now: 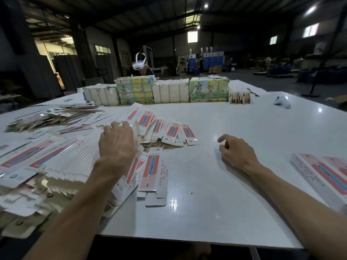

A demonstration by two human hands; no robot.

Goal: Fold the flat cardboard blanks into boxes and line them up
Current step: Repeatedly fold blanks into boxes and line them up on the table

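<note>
Cardboard blanks (pixel 144 117) under curled fingers of left hand (pixel 117 142); right hand (pixel 237 152) loosely curled.

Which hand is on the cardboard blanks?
The left hand, laid on the fanned blanks; the right hand sits loosely curled over bare table, holding nothing.

Your tabletop (pixel 244 119) is a smooth, glossy white sheet that mirrors the ceiling lights. The flat blanks (pixel 154 171) are thin printed cardboard with a light sheen on the printed face. Along the tabletop's left edge their backs show dull, raw greyish-brown board. The folded boxes (pixel 319 171) at the right edge carry the same slick print. The controller (pixel 282 102) looks like smooth white plastic.
</note>
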